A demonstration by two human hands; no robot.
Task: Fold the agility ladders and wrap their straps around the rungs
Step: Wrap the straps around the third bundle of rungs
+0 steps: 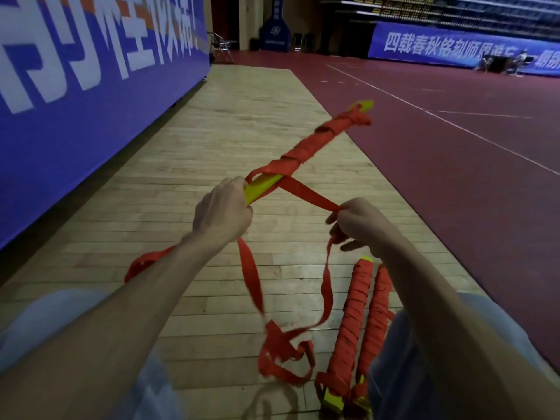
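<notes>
Yellow-green plastic rungs bundled as one stick (306,153), half wound in red webbing strap (306,194), slant up and away to the right, held above the wooden floor (242,116). The left hand (222,212) grips the bare near end; the right hand (356,221), beside it and nearer the strap, pinches the taut strap, ready to wind toward the left hand.

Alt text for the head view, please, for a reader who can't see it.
A person's left hand grips a bundle of yellow rungs, partly wrapped in a red strap that the right hand holds taut. Two wrapped bundles lie on the wooden floor.
</notes>
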